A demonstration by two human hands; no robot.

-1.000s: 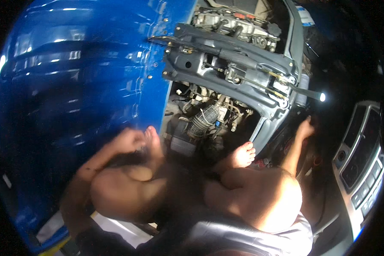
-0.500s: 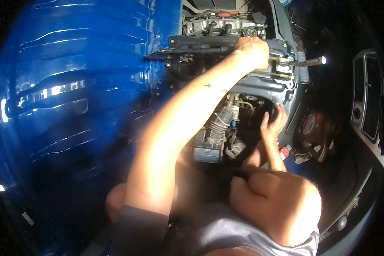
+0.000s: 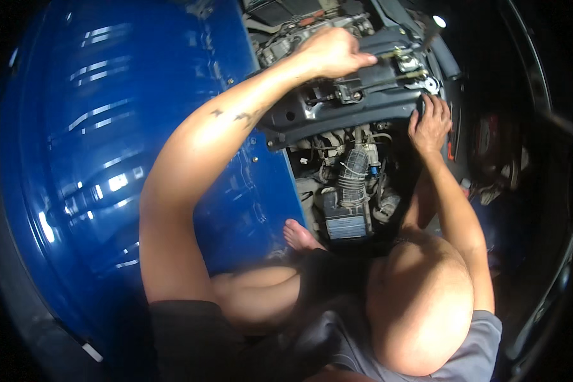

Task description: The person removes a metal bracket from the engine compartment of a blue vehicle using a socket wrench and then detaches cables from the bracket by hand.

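My left arm stretches over the blue panel to a dark metal crossmember (image 3: pixel 337 113) of an engine bay. My left hand (image 3: pixel 332 52) is closed above it, the thumb pointing right; whatever lies within the curled fingers is hidden. Right of the thumb is a metal latch-like fitting (image 3: pixel 409 62) with thin rods. A rod with a bright round end (image 3: pixel 435 28) stands out beyond it. My right hand (image 3: pixel 431 127) rests on the crossmember's right end, fingers stretched and slightly apart, just below a round silvery fitting (image 3: pixel 431 84).
A large glossy blue body panel (image 3: pixel 108 146) fills the left. Below the crossmember sit a ribbed air hose (image 3: pixel 352 175) and a box with a pale ribbed face (image 3: pixel 346 227). My bare foot (image 3: pixel 299 235) is by the panel's edge. Dark bodywork stands at far right.
The view has shifted and turned. My left hand has come off the crossmember's top beside the fitting and moved left. My right hand has moved up onto the crossmember's end.
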